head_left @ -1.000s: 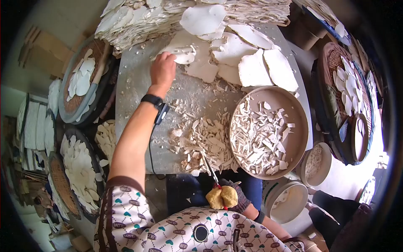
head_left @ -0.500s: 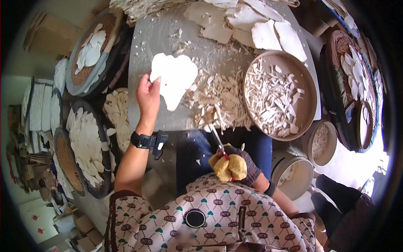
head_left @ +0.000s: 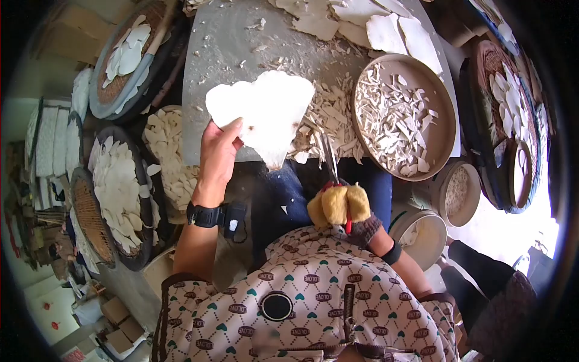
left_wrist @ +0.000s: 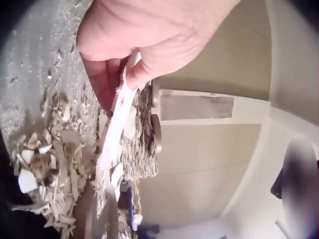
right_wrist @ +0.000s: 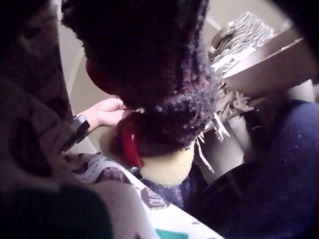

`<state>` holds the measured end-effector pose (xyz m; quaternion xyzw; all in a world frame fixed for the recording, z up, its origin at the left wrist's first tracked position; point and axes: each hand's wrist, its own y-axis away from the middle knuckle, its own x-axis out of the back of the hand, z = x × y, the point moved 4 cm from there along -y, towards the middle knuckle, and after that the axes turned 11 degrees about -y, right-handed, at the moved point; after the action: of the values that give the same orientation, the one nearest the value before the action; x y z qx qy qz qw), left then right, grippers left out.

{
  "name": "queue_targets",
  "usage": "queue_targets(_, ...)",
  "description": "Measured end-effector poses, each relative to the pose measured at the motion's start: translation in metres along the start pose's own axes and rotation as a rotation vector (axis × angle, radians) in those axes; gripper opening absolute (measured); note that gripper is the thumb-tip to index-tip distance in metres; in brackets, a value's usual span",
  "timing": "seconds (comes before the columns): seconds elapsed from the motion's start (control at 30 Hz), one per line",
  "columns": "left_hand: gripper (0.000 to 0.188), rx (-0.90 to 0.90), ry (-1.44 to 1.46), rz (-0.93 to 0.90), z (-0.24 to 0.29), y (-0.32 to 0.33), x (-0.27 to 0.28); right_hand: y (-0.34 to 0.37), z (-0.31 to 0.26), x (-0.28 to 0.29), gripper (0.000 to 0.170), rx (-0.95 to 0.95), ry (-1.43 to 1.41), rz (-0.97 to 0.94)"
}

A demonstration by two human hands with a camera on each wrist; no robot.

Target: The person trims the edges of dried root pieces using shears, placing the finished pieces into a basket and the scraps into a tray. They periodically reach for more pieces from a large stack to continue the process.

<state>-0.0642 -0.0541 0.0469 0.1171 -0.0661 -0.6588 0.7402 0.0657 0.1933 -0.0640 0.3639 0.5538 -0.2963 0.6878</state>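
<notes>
In the head view my left hand [head_left: 218,155] pinches the left edge of a flat white piece [head_left: 260,111] over the table's near edge. The left wrist view has the piece [left_wrist: 115,130] edge-on between thumb and fingers of the left hand [left_wrist: 144,42]. My right hand [head_left: 360,228], in a dark knitted glove, grips scissors [head_left: 329,158] with red handles and yellow padding [head_left: 339,206]. The blades point up at the table, just right of the piece's lower tip. In the right wrist view the glove [right_wrist: 169,114] wraps the red handle [right_wrist: 130,145]; the blades are hidden there.
A round tray [head_left: 446,136] of cut strips stands at the table's right, beside a heap of scraps [head_left: 335,120]. More flat pieces [head_left: 386,33] lie at the back. Buckets [head_left: 420,241] stand below right; baskets [head_left: 120,199] of white pieces line the left.
My left hand has taken a white piece from the back of the table and brought it near my body. The scissors have moved slightly right and up, closer to the piece. The view has tilted down.
</notes>
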Motion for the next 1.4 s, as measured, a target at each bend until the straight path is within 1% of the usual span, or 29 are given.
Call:
queue_targets(0.03,0.022,0.015,0.010,-0.029,0.002,0.005,-0.005,-0.003,-0.005,-0.004,0.030,-0.038,-0.094,-0.054)
queue_targets(0.1,0.023,0.047,0.006,-0.102,-0.003,0.012,-0.010,-0.012,-0.005,0.006,0.034,-0.027,-0.194,0.028)
queue_targets(0.17,0.025,0.087,-0.020,-0.184,-0.009,0.020,-0.013,-0.018,-0.012,0.022,0.035,-0.007,-0.014,0.002)
queue_targets(0.2,0.031,0.103,0.015,-0.233,-0.007,0.025,-0.019,-0.019,-0.014,0.027,0.035,-0.028,-0.125,-0.012)
queue_targets(0.23,0.032,0.083,-0.049,-0.241,-0.004,0.028,-0.019,-0.020,-0.012,-0.009,0.034,-0.080,-0.343,-0.059)
queue_targets(0.3,0.035,0.035,-0.179,-0.254,0.007,0.027,-0.013,-0.018,-0.019,-0.028,0.035,-0.015,-0.011,-0.138)
queue_targets(0.33,0.037,0.016,-0.185,-0.262,0.013,0.026,-0.010,-0.018,-0.022,-0.035,0.035,0.009,0.143,-0.158)
queue_targets(0.37,0.031,-0.033,-0.243,-0.234,0.022,0.022,-0.009,-0.018,-0.026,-0.039,0.036,0.014,0.271,-0.142)
queue_targets(0.43,0.027,-0.012,-0.398,-0.325,0.031,0.018,-0.007,-0.018,-0.029,-0.037,0.036,0.005,0.353,-0.109)
queue_targets(0.47,0.022,0.067,-0.521,-0.420,0.024,0.015,0.000,-0.018,-0.031,-0.034,0.035,-0.008,0.307,-0.093)
queue_targets(0.5,0.022,0.044,-0.526,-0.415,0.022,0.012,0.000,-0.018,-0.031,-0.032,0.035,-0.020,0.262,-0.075)
queue_targets(0.53,0.022,0.020,-0.531,-0.410,0.021,0.010,0.000,-0.021,-0.029,-0.038,0.035,-0.008,0.170,-0.101)
queue_targets(0.57,0.022,-0.006,-0.537,-0.404,0.019,0.009,0.000,-0.022,-0.029,-0.037,0.035,0.023,0.127,-0.052)
queue_targets(0.63,0.023,-0.013,-0.401,-0.258,0.016,0.005,0.005,-0.025,-0.030,-0.034,0.035,0.090,0.042,0.043)
queue_targets(0.7,0.025,0.000,-0.222,-0.104,0.010,0.004,0.008,-0.029,-0.027,-0.014,0.029,0.164,0.323,0.175)
queue_targets(0.77,0.028,0.031,-0.002,0.055,-0.002,0.003,0.007,-0.037,-0.016,-0.015,0.025,0.074,0.238,-0.020)
queue_targets(0.8,0.032,0.013,-0.004,0.042,-0.007,0.004,0.005,-0.037,-0.015,0.007,0.023,0.039,0.451,0.089)
queue_targets(0.83,0.039,0.004,0.030,0.047,-0.010,0.006,-0.001,-0.045,0.006,-0.005,0.024,-0.174,-0.189,0.051)
queue_targets(0.87,0.043,0.000,0.060,0.050,-0.012,0.010,-0.008,-0.051,0.027,-0.018,0.025,-0.394,-0.809,0.159)
queue_targets(0.9,0.047,-0.002,0.089,0.052,-0.014,0.013,-0.013,-0.052,0.029,-0.023,0.025,-0.376,-0.714,0.148)
queue_targets(0.97,0.049,-0.014,0.057,-0.001,-0.020,0.016,-0.017,-0.054,0.031,-0.035,0.026,-0.342,-0.521,0.132)
queue_targets(1.03,0.051,0.001,0.038,-0.046,-0.024,0.018,-0.020,-0.060,0.031,-0.047,0.029,-0.363,-0.509,0.109)
queue_targets(1.07,0.051,0.022,0.033,-0.063,-0.025,0.018,-0.020,-0.058,0.029,-0.042,0.032,-0.363,-0.448,0.057)
queue_targets(1.17,0.049,0.053,-0.014,-0.079,-0.021,0.016,-0.021,-0.057,0.027,-0.041,0.031,-0.261,-0.289,0.017)
queue_targets(1.2,0.049,0.062,-0.036,-0.079,-0.020,0.016,-0.021,-0.051,0.027,-0.044,0.026,-0.291,-0.327,0.044)
queue_targets(1.3,0.048,0.028,-0.093,-0.062,-0.018,0.014,-0.025,-0.045,0.025,-0.034,0.024,-0.222,-0.128,-0.008)
queue_targets(1.33,0.048,0.028,-0.109,-0.056,-0.020,0.014,-0.025,-0.045,0.025,-0.040,0.024,-0.187,-0.046,-0.024)
queue_targets(1.4,0.048,0.025,-0.139,-0.050,-0.023,0.011,-0.024,-0.046,0.026,-0.036,0.024,-0.210,-0.073,-0.013)
